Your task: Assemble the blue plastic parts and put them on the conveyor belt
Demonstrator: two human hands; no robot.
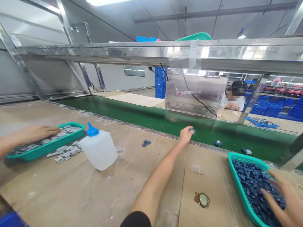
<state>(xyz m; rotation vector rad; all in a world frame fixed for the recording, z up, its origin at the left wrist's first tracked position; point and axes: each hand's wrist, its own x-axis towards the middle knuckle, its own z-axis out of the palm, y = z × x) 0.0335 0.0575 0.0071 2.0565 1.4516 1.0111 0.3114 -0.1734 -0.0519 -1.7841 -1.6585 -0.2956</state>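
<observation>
Hand states. The left hand [186, 135] is extended at the end of a straight arm to the far edge of the tabletop [82, 192]. Its fingertips are pinched on a small blue plastic piece [192, 129]. The piece sits on the far-right side of the hand, just over the line where the tabletop meets the green conveyor belt [142, 115]. It is too small to read its long axis.

The right hand [287, 201] is at the near right corner of the tabletop. Its fingers are spread and flat, holding nothing, and rest on the blue parts [251, 179] that fill a teal basket [236, 184]. This hand is the nearer one to the basket; the left hand is well apart from it, towards the far edge.

Other items:
- Two more blue parts [218, 143] lie on the belt, to the right of the left hand.
- A small blue cluster [146, 143] lies on the tabletop near the far edge, to the left of that hand.
- A white squeeze bottle [98, 151] with a blue nozzle stands upright left of centre.
- A metal bottle cap [204, 200] lies near the front edge, just left of the teal basket.
- At the left edge, what appears to be a co-worker's hand [40, 131] rests in a second basket [47, 148] of grey parts [66, 151], some of which are spilled beside it.
</observation>
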